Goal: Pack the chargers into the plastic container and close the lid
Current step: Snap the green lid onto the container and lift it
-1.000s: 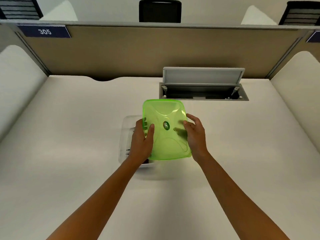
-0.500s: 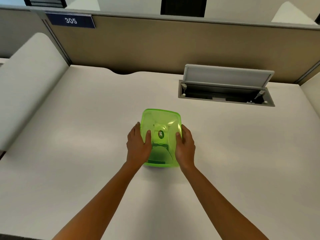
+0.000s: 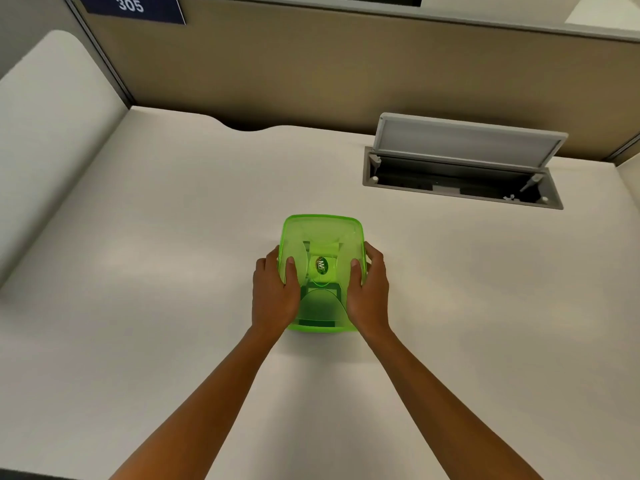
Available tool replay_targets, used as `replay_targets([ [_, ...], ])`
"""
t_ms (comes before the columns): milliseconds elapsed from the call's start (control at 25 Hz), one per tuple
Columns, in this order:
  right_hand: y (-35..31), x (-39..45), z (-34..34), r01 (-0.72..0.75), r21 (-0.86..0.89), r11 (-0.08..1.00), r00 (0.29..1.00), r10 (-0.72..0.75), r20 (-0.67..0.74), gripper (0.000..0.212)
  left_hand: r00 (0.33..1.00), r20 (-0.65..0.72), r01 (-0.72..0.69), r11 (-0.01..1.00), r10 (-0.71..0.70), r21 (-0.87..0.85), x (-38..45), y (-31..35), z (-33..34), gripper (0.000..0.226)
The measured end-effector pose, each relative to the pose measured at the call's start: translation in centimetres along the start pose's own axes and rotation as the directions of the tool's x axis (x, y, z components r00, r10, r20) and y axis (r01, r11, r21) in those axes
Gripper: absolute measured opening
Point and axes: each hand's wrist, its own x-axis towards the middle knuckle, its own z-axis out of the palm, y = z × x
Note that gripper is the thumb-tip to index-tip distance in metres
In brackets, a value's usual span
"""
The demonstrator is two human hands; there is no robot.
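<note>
A translucent green lid lies flat on top of the plastic container, covering it fully, in the middle of the desk. Dark charger shapes show dimly through the lid. My left hand grips the container's left side with its thumb pressed on the lid. My right hand grips the right side the same way, thumb on top. The container's clear walls are hidden by the lid and both hands.
The white desk stretches around the container. An open grey cable hatch is set into the desk at the back right. A tan partition with a "305" sign closes off the back.
The green lid came down from a tilted position above the container and now sits flat on it. Both hands shifted from holding the lid to pressing on its two sides.
</note>
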Motion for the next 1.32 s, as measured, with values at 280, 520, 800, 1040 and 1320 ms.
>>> replay_targets([
  [280, -0.2, 4.9, -0.2, -0.028, -0.135, 0.990, 1.000, 0.027, -0.011, 0.026, 0.997, 0.050, 0.047, 0.997, -0.051, 0.068, 4.6, 0.8, -0.2, 0.041],
  [520, -2.0, 10.4, 1.7, -0.006, -0.431, 0.902, 0.988, 0.072, 0.136, 0.037, 0.986, 0.130, 0.087, 0.991, -0.100, 0.101, 9.3, 1.4, 0.3, 0.041],
  [800, -1.7, 11.6, 1.9, 0.045, -0.495, 0.868, 0.982, 0.051, 0.180, 0.047, 0.986, 0.159, 0.049, 0.997, -0.057, 0.054, 10.0, 1.6, 0.5, 0.049],
  [1040, -1.4, 11.7, 2.5, 0.056, -0.522, 0.851, 0.983, 0.043, 0.177, 0.049, 0.982, 0.180, 0.055, 0.998, -0.051, -0.019, 10.2, 0.9, 0.5, 0.045],
  [1320, -1.6, 13.5, 2.8, -0.056, -0.564, 0.824, 0.980, 0.154, 0.129, 0.057, 0.987, 0.154, 0.051, 0.997, -0.041, -0.062, 10.5, 1.1, 0.9, 0.045],
])
